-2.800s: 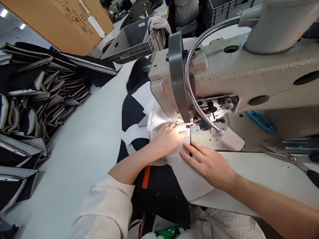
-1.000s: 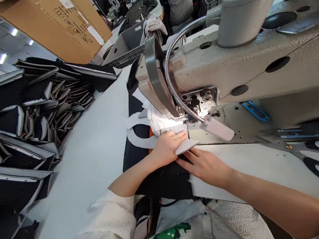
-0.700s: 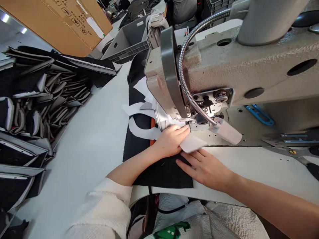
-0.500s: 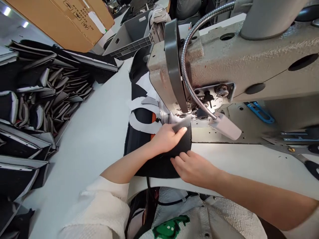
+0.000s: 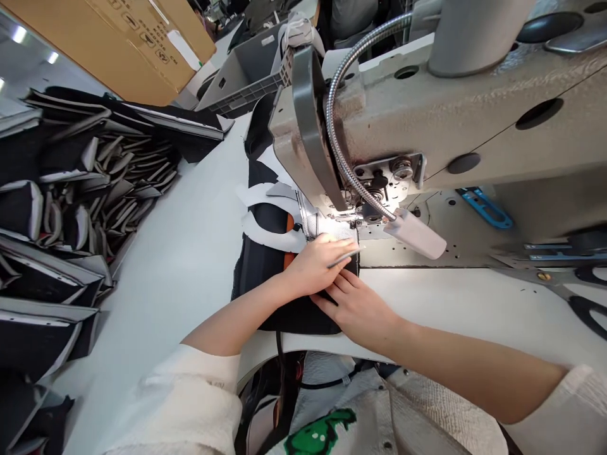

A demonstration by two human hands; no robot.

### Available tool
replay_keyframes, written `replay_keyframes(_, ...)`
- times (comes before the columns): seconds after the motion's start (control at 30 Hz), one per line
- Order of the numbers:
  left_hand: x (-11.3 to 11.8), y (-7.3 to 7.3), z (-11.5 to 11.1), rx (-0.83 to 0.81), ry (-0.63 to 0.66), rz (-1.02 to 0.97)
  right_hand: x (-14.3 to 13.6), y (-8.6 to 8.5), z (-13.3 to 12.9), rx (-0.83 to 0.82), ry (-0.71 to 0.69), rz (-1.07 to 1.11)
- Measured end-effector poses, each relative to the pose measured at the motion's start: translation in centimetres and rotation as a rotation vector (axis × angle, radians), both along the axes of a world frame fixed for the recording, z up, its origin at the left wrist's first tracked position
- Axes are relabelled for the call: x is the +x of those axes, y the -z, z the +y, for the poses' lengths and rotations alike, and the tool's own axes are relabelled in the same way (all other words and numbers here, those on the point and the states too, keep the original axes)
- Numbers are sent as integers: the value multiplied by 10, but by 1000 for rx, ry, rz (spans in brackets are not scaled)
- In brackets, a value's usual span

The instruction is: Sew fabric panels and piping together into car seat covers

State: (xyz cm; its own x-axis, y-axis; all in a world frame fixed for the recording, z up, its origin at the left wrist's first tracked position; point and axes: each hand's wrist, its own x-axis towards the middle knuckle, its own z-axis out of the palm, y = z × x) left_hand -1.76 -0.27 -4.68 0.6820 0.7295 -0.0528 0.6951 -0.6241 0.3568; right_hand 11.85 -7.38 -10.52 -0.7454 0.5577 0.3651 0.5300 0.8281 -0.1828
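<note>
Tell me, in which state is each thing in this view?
Left hand: resting over pale cloth
Right hand: spread on black cloth
Pale cloth: brightly lit, partly covered
Black cloth: lying on table
Scissors: handles apart
Crate: open-topped
Padded pieces: piled up

Left hand on pale mesh; right hand on black fabric

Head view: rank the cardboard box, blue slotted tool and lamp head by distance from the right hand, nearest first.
From the right hand:
1. Lamp head: ahead, to the right.
2. Blue slotted tool: farther right, past the lamp head.
3. Cardboard box: far left, at the back.
</note>
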Motion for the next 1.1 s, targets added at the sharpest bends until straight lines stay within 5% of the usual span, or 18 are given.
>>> replay_keyframes(0.07, 1, 1, 0, 89, 142, 149, -1, 3, -2, -17, 7, -4)
replay_keyframes(0.17, 2, 3, 3, 172, 190, 282, 3, 4, -3, -17, 29, 7)
replay_keyframes(0.4, -4, 16, 27, 227, 235, 150, 18, 4, 14, -9, 13, 72)
replay_keyframes(0.53, 2, 15, 27, 204, 59, -35, 21, 4, 12, 89, -146, 47)
replay_keyframes(0.63, 10, 7, 17, 170, -98, -32, 1, 5, -5, 170, -101, -52)
replay_keyframes(0.83, -4, 11, 0, 437, 224, 311, -50, -1, -23, 195, 17, -147)
replay_keyframes(0.93, -17, 16, 1, 565, 302, 395, -39, -4, -14, 176, -49, -73)
replay_keyframes(1.1, -19, 18, 3, 509, 282, 327, -4, 0, -6, 129, -143, -33)
